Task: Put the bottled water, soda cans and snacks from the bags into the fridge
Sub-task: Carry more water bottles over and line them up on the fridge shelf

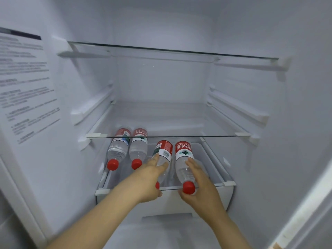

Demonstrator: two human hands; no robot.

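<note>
Several clear water bottles with red caps and red-and-white labels lie on their sides on the lower glass shelf (206,186) of the open fridge, caps toward me. Two bottles lie at the left: one (117,150) by the wall, another (138,150) beside it. My left hand (149,178) grips a third bottle (163,150) from its left side. My right hand (199,184) grips a fourth bottle (184,159) from the right, its cap (188,187) at the shelf's front edge. Both held bottles lie close together in the middle.
A second glass shelf (179,136) sits just above the bottles and a third glass shelf (170,51) higher up; both are bare. A printed label (25,83) covers the left inner wall. A white drawer front (170,200) lies below the bottle shelf.
</note>
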